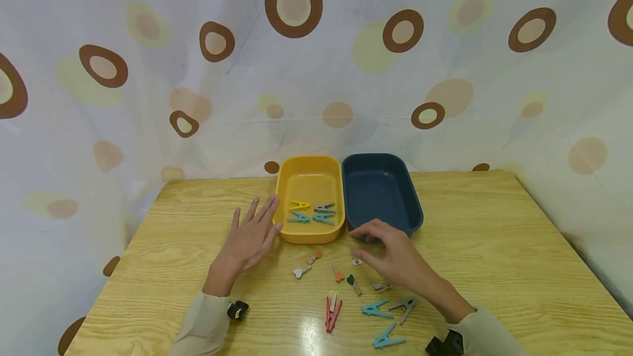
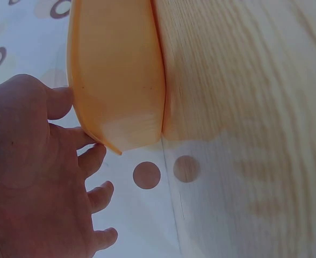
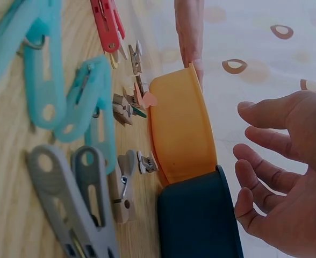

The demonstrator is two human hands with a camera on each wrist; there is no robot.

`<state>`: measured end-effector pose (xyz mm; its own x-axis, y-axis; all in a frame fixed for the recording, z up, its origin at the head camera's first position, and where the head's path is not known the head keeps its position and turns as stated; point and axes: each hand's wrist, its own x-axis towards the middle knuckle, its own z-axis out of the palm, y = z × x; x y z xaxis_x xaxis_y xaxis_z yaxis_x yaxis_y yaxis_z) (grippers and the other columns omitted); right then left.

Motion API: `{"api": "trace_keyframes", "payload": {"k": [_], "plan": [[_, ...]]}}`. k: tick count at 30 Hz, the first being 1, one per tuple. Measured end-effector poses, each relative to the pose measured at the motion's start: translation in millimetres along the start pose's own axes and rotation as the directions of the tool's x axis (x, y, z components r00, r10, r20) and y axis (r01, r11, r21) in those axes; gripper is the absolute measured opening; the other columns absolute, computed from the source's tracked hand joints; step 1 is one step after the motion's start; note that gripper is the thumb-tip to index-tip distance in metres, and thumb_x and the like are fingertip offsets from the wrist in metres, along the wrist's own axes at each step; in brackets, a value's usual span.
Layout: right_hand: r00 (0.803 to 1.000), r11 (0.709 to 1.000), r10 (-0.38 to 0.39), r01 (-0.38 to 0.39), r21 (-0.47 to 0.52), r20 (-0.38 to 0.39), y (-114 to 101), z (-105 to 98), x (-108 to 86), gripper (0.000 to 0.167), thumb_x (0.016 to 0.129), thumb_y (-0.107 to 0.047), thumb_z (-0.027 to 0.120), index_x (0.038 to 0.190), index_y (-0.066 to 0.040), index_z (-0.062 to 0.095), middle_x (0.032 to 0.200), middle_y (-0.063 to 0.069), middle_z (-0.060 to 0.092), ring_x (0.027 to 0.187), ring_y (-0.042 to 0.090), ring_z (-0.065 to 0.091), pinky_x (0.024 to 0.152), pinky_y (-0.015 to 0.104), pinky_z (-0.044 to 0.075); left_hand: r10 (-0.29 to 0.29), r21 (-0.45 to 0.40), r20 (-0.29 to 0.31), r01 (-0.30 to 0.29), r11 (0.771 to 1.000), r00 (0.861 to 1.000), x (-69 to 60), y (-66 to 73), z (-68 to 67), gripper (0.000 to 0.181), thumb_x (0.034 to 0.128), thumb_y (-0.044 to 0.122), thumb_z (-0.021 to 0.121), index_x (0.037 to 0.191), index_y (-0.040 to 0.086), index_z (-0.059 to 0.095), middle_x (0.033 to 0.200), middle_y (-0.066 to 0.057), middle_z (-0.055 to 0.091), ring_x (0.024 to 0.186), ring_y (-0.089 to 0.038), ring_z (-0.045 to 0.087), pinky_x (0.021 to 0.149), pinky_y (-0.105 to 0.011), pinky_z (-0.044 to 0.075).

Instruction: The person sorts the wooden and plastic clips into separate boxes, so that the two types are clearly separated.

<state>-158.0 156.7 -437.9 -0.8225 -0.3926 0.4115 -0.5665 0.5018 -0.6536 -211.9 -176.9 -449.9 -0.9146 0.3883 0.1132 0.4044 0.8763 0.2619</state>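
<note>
My left hand (image 1: 252, 239), fingers spread and holding nothing, touches the left rim of the yellow tray (image 1: 309, 239). Inside that tray lie a yellow clothespin (image 1: 299, 206), a grey clothespin and teal clothespins. My right hand (image 1: 394, 252) hovers at the front of the dark blue tray (image 1: 378, 188), thumb and fingers loosely bent and apart, with nothing between them in the right wrist view. Below its fingertips is a small clothespin (image 1: 357, 261), partly hidden. Nearby lie small wooden clothespins with hearts, including a green-heart one (image 1: 354, 285) and a white-heart one (image 1: 299, 273).
Toward the table's front are a red clothespin (image 1: 332, 317), teal clothespins (image 1: 378, 310) and a grey clothespin (image 1: 406, 306). The two trays stand side by side at the back, before a patterned cloth (image 1: 306, 87). Wooden tabletop (image 1: 494, 246) extends to both sides.
</note>
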Motion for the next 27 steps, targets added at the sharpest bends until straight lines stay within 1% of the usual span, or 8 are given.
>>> {"api": "trace_keyframes", "payload": {"k": [3,7,11,13,19,22,27], "plan": [[1.000,1.000,0.013,-0.014,0.005,0.013,-1,0,-6.0,0.029,0.090,-0.013,0.081,0.117,-0.019,0.073,0.111,-0.011,0.067,0.096,0.016,0.062,0.077,0.037,0.055,0.002,0.002,-0.001,-0.002,1.000,1.000,-0.4,0.1,0.6,0.061,0.1123,0.042,0.033,0.165,0.011,0.023,0.170,-0.003,0.018,0.156,-0.035,0.013,0.119,-0.070,0.008],[0.998,0.999,0.042,-0.042,-0.008,0.035,-3,-1,-13.5,0.030,0.090,-0.014,0.081,0.118,-0.019,0.073,0.111,-0.009,0.067,0.094,0.021,0.062,0.070,0.035,0.052,0.006,0.009,-0.002,-0.006,1.000,1.000,0.1,-0.9,3.0,0.061,0.1125,0.042,0.032,0.165,0.011,0.023,0.170,-0.003,0.018,0.156,-0.036,0.014,0.119,-0.069,0.009],[0.998,0.999,0.048,-0.047,-0.022,0.048,-4,-2,-20.3,0.030,0.090,-0.014,0.081,0.119,-0.019,0.072,0.110,-0.009,0.067,0.091,0.020,0.061,0.068,0.033,0.051,0.007,0.004,-0.003,-0.007,1.000,1.000,0.4,-1.2,4.7,0.061,0.1125,0.041,0.033,0.165,0.011,0.023,0.170,-0.004,0.018,0.156,-0.036,0.014,0.119,-0.070,0.008],[0.997,0.999,0.046,-0.045,-0.019,0.055,-4,-2,-23.8,0.030,0.091,-0.013,0.081,0.119,-0.019,0.072,0.110,-0.009,0.068,0.091,0.019,0.061,0.068,0.033,0.052,0.008,-0.001,-0.006,-0.008,1.000,1.000,0.0,-0.9,4.7,0.061,0.1125,0.041,0.033,0.165,0.010,0.023,0.170,-0.005,0.018,0.156,-0.037,0.014,0.119,-0.070,0.008],[0.996,1.000,0.018,-0.018,-0.003,0.082,-1,-1,-35.1,0.031,0.091,-0.011,0.080,0.120,-0.017,0.072,0.110,-0.002,0.070,0.092,0.019,0.062,0.067,0.032,0.053,0.003,-0.011,0.003,-0.003,1.000,1.000,-2.0,-0.2,3.0,0.061,0.1128,0.041,0.032,0.165,0.011,0.022,0.171,-0.004,0.017,0.156,-0.037,0.013,0.119,-0.070,0.007],[0.996,1.000,0.009,-0.008,-0.007,0.092,0,-1,-41.4,0.030,0.090,-0.011,0.080,0.119,-0.016,0.072,0.111,-0.001,0.071,0.092,0.020,0.064,0.067,0.032,0.054,0.008,-0.015,0.001,-0.008,1.000,1.000,-3.2,-0.3,2.1,0.061,0.1127,0.041,0.032,0.165,0.010,0.022,0.170,-0.005,0.017,0.156,-0.037,0.013,0.119,-0.070,0.006],[0.991,0.999,0.040,-0.040,-0.002,0.131,3,-3,-51.4,0.027,0.092,-0.014,0.080,0.117,-0.014,0.071,0.111,-0.002,0.070,0.093,0.018,0.065,0.072,0.032,0.056,0.021,-0.021,-0.019,-0.021,1.000,1.000,-2.4,-0.7,1.6,0.062,0.1126,0.041,0.032,0.164,0.009,0.023,0.170,-0.006,0.019,0.156,-0.039,0.014,0.119,-0.070,0.007]]}}
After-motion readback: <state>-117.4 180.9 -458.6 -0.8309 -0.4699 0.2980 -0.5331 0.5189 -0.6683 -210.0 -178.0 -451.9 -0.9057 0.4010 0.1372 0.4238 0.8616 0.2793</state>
